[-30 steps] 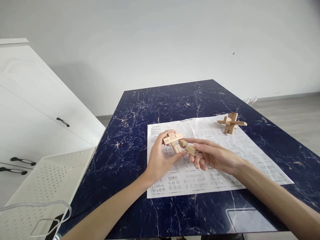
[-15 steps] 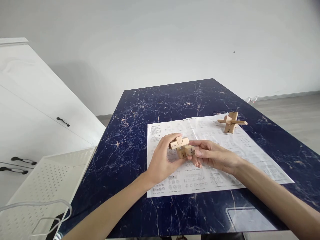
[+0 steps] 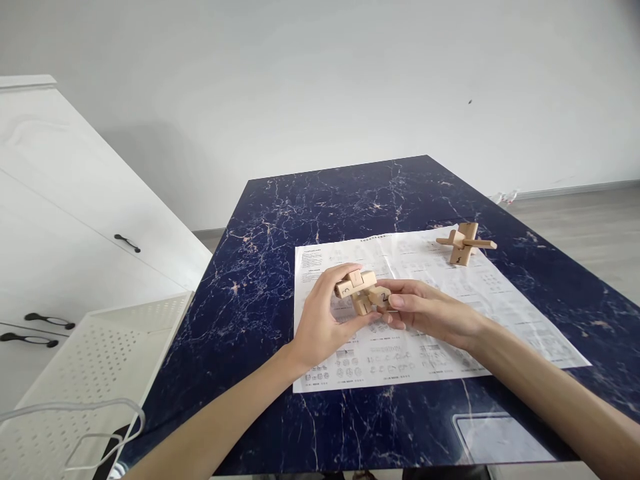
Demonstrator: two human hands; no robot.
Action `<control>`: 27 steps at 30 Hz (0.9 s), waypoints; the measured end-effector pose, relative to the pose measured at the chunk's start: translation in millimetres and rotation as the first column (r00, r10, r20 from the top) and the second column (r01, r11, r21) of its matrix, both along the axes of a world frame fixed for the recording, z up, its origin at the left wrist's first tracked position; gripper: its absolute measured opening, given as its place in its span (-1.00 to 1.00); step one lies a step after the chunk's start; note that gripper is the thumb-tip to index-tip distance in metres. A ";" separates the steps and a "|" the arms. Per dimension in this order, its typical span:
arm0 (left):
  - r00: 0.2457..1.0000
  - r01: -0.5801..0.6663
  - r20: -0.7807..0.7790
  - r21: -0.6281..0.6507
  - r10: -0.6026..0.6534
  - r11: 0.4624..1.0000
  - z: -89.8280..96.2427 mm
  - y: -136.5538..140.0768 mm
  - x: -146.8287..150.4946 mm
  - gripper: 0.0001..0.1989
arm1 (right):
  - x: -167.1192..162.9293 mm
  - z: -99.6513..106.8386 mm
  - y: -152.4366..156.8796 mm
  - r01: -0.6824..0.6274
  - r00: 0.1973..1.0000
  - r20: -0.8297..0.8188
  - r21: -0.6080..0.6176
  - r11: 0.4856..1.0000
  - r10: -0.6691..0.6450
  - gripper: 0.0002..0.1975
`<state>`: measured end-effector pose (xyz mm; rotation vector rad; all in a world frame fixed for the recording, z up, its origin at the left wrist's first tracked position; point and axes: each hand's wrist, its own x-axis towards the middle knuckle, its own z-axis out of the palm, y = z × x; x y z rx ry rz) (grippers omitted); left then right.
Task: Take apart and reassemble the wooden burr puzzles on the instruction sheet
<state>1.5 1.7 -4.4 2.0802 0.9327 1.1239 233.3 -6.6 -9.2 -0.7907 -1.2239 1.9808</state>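
Note:
Over the printed sheet, my left hand [image 3: 321,313] is closed around several interlocked wooden puzzle pieces [image 3: 356,285], thumb below and fingers above. One bar of the cluster bears a "3". My right hand [image 3: 425,309] pinches a wooden block marked "2" [image 3: 381,297] between thumb and fingers. That block sits against the right side of the cluster; how far it fits in is hidden. At the sheet's far right corner stands a crossed wooden puzzle [image 3: 464,243], apart from both hands.
A printed instruction sheet [image 3: 410,363] lies on the dark blue marbled table [image 3: 320,207]. At the near right edge is a flat pale rectangular object [image 3: 500,439]. A white cabinet [image 3: 85,200] and a perforated white shelf [image 3: 95,353] with a cable [image 3: 115,403] stand left.
The cluster has tilted slightly and shifted a little left in my left hand. My right fingers have moved slightly around the "2" block. The crossed puzzle stays put.

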 end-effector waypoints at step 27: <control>0.996 0.046 -0.071 -0.045 -0.049 0.998 0.1 -0.1 0.4 -0.30 | -4.3 -3.2 -0.7 -0.028 0.999 0.020 0.070 0.997 0.027 -0.65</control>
